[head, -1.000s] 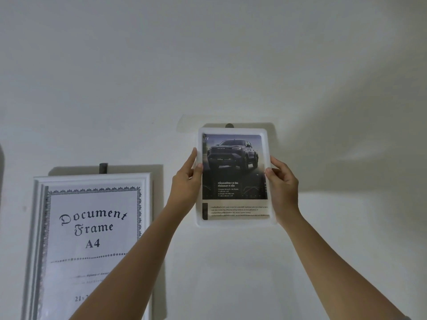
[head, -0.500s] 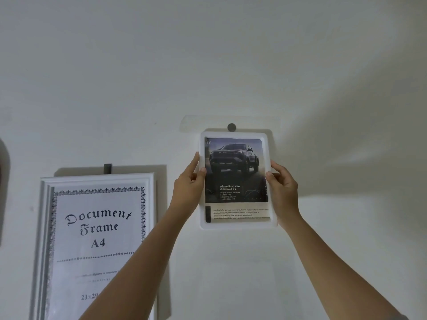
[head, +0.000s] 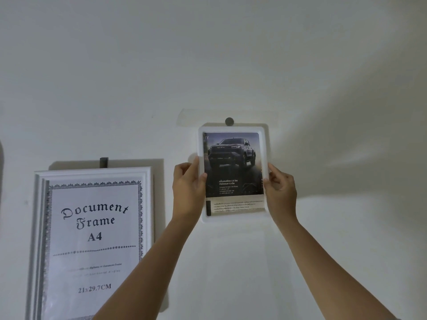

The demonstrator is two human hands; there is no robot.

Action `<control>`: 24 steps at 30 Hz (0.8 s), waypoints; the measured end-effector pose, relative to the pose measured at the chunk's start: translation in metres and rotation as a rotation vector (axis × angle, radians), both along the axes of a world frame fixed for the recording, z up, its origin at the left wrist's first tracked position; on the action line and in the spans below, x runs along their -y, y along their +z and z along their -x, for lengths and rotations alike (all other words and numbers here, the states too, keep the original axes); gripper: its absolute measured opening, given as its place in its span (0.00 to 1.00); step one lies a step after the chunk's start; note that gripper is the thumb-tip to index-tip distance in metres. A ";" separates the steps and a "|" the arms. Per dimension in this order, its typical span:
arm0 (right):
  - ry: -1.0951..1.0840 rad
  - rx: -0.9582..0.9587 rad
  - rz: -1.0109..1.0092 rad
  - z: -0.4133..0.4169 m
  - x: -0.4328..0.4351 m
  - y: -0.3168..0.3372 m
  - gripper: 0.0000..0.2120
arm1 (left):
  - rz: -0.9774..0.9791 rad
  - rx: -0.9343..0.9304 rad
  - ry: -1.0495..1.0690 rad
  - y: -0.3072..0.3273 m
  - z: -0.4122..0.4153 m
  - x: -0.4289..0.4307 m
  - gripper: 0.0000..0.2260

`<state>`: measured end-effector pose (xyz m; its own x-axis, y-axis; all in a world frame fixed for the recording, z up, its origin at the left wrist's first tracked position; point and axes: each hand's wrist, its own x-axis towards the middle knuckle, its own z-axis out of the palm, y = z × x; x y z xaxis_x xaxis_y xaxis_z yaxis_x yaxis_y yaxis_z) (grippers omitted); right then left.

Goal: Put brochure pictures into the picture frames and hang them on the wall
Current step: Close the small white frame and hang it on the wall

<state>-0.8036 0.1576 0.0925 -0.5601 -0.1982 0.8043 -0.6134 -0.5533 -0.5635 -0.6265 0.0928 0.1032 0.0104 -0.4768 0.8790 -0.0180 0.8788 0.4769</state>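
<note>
A small white picture frame (head: pixel 233 130) holds a brochure picture (head: pixel 233 162) of a dark pickup truck with text below. It is upright against the white wall, its top edge just under a round grey wall hook (head: pixel 229 121). My left hand (head: pixel 188 188) grips the frame's left edge, thumb on the front. My right hand (head: pixel 280 190) pinches the right edge at the same height. Whether the frame hangs on the hook cannot be seen.
A larger white A4 document frame (head: pixel 37 227) with its stock insert hangs on the wall at the lower left from a dark hook (head: pixel 103 162). Bare white wall (head: pixel 346 112) surrounds both frames.
The small frame has come down a little with both hands, so the round hook, half hidden before, now shows fully above its top edge. Both hands keep their grip.
</note>
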 end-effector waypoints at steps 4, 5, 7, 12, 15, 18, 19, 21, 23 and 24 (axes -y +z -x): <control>-0.023 -0.047 -0.045 0.003 -0.003 -0.011 0.18 | 0.014 -0.018 -0.032 -0.013 0.000 0.003 0.18; -0.029 -0.059 -0.056 0.003 -0.004 -0.013 0.18 | 0.012 -0.023 -0.034 -0.017 0.000 0.004 0.18; -0.040 -0.069 -0.064 0.002 -0.006 -0.017 0.16 | 0.004 -0.031 -0.040 -0.021 0.000 0.005 0.18; -0.049 -0.052 -0.079 0.001 -0.013 -0.021 0.14 | -0.006 -0.025 -0.066 -0.023 -0.001 -0.003 0.19; -0.069 -0.064 -0.094 0.001 -0.016 -0.020 0.14 | -0.007 -0.018 -0.080 -0.023 -0.002 -0.006 0.20; -0.083 -0.066 -0.118 0.001 -0.019 -0.019 0.14 | -0.012 -0.005 -0.072 -0.023 -0.002 -0.008 0.20; -0.088 -0.068 -0.126 0.001 -0.020 -0.019 0.14 | -0.013 0.003 -0.067 -0.023 -0.002 -0.009 0.20; -0.107 -0.075 -0.138 -0.001 -0.022 -0.019 0.15 | -0.007 0.025 -0.046 -0.023 -0.003 -0.010 0.20; -0.140 -0.076 -0.124 -0.004 -0.026 -0.017 0.16 | 0.006 0.054 -0.008 -0.021 -0.007 -0.013 0.19; -0.156 -0.073 -0.106 -0.007 -0.028 -0.015 0.16 | 0.008 0.065 0.016 -0.019 -0.009 -0.015 0.19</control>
